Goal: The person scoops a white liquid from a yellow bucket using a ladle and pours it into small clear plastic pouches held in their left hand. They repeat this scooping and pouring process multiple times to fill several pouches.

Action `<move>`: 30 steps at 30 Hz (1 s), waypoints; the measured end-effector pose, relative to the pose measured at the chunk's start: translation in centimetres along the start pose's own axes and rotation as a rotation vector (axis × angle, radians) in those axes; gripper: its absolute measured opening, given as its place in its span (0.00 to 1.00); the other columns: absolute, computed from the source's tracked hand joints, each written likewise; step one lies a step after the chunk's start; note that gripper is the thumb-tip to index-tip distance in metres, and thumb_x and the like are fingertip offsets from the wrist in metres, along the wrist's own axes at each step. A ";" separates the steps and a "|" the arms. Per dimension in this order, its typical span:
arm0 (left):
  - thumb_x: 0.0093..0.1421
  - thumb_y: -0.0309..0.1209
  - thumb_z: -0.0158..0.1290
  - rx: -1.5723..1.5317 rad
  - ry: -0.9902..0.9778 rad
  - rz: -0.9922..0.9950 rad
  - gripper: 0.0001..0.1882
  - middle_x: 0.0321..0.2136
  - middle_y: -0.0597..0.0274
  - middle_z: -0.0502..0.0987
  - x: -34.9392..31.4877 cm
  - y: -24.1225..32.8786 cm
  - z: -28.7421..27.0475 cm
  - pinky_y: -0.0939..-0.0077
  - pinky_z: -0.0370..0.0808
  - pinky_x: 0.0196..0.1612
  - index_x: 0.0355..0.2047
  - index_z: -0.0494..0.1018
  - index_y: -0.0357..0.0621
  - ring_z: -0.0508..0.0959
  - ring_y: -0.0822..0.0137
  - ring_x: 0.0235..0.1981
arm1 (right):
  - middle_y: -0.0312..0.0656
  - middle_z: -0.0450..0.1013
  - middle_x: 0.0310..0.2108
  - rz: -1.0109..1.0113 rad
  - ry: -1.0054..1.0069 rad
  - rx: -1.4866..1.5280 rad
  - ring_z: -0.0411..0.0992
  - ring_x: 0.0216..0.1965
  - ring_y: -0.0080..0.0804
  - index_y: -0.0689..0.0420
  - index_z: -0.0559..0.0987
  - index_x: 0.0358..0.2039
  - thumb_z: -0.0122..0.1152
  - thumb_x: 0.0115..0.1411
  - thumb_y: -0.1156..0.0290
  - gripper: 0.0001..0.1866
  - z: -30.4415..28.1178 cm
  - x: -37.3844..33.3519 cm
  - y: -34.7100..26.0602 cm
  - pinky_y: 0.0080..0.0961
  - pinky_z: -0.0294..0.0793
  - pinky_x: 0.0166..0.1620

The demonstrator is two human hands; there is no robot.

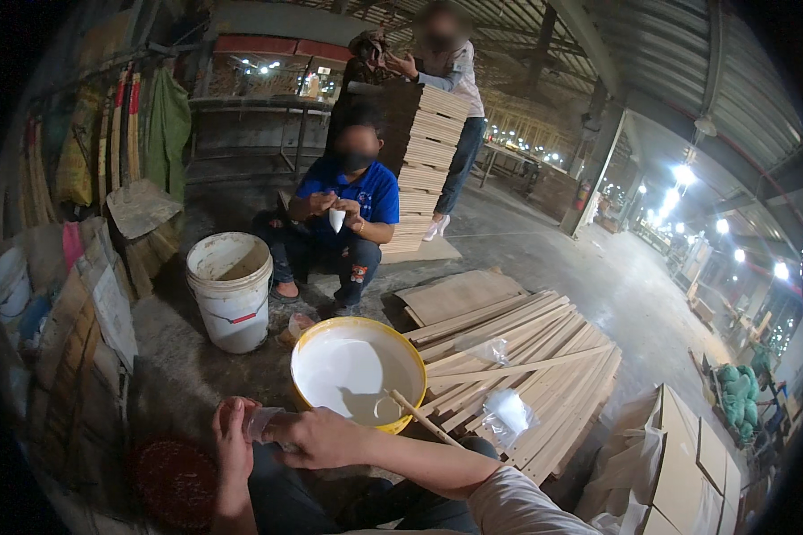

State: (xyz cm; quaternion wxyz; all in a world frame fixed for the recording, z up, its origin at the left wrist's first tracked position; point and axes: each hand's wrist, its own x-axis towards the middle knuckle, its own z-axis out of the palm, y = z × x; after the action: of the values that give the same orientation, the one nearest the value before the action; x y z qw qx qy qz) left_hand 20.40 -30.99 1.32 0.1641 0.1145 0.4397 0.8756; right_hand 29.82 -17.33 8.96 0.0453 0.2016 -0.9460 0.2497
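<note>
A woodworking factory hall: a corrugated metal roof (740, 80) spans a bare concrete floor (598, 276) where thin pale wooden slats (517, 357) lie piled and a tall stack of cut boards (424, 152) stands.

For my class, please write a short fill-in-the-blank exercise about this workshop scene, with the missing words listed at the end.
1. Both hands, the left hand and the right hand, hold a small clear plastic ____.
2. The basin with the yellow rim holds a ____ liquid.
3. A wooden stick leans in the basin, beside a pile of wooden ____.
4. The white bucket stands to the ____ of the basin.

Missing words: bag; white; slats; left
</note>
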 end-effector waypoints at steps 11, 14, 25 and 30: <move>0.58 0.55 0.42 -0.343 -0.149 -0.329 0.23 0.28 0.62 0.76 2.6 -1.5 -2.0 0.75 0.73 0.31 0.32 0.72 0.48 0.76 0.64 0.34 | 0.44 0.74 0.25 0.300 0.368 0.015 0.75 0.25 0.36 0.54 0.74 0.43 0.60 0.47 0.72 0.19 -4.7 -6.1 4.8 0.28 0.74 0.31; 0.58 0.55 0.42 -0.512 -0.272 -0.347 0.27 0.35 0.58 0.75 2.7 -1.0 -1.5 0.71 0.77 0.38 0.39 0.71 0.42 0.75 0.55 0.39 | 0.47 0.71 0.42 0.524 0.419 -0.204 0.73 0.40 0.39 0.59 0.73 0.44 0.58 0.51 0.74 0.17 -5.6 -11.7 7.5 0.30 0.73 0.41; 0.53 0.54 0.51 -0.386 -0.368 -0.253 0.27 0.36 0.57 0.72 0.5 -1.1 4.4 0.71 0.76 0.35 0.41 0.65 0.45 0.76 0.66 0.36 | 0.50 0.72 0.35 1.032 0.160 0.056 0.73 0.35 0.39 0.57 0.66 0.52 0.60 0.51 0.60 0.29 2.6 -26.4 9.5 0.32 0.72 0.40; 0.46 0.52 0.59 -0.423 -0.759 -0.343 0.31 0.36 0.54 0.70 -1.8 1.9 7.7 0.70 0.73 0.40 0.40 0.64 0.42 0.73 0.64 0.40 | 0.37 0.69 0.25 1.223 0.222 0.303 0.68 0.23 0.25 0.57 0.66 0.51 0.55 0.56 0.68 0.22 4.3 -29.5 9.1 0.23 0.70 0.26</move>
State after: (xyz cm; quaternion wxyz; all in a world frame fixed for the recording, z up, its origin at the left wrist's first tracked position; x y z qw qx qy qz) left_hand 24.38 -27.13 7.29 0.4755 0.3165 0.1728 0.8024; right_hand 53.19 -1.66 -4.45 -0.0366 -0.3974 -0.8342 0.3806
